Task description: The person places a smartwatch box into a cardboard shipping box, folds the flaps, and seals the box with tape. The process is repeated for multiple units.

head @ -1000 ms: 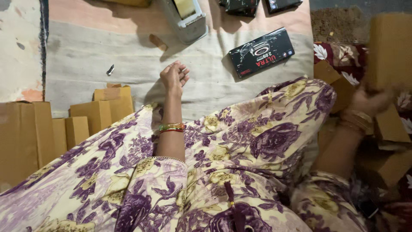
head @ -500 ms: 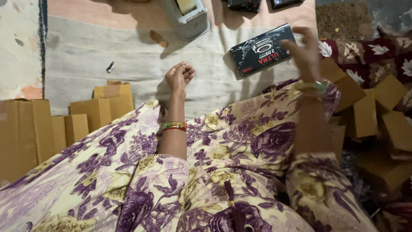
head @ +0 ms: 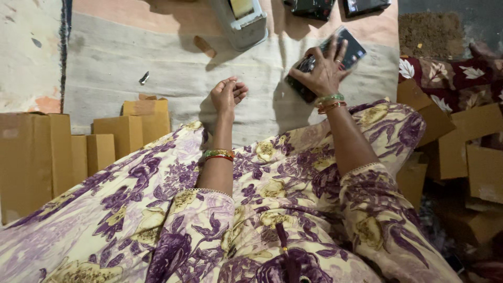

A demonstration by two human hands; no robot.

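I see open mat (head: 157,68) between my left hand (head: 226,95) and the brown boxes (head: 78,152) at left. Ahead, a grey machine (head: 242,26) blocks the way; cardboard pieces (head: 450,141) crowd my right side.

Cream dress printed with purple flowers

Short sleeves (head: 207,209) are edged with scalloped trim; green, gold and red bangles (head: 219,154) circle both wrists, and a ring (head: 338,61) sits on the right hand (head: 324,73).

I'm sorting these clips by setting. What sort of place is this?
Probably a home or small workshop floor used for hand packing. The person sits on a mat, plain cardboard boxes stand alongside, and the right hand rests on a flat black packet.
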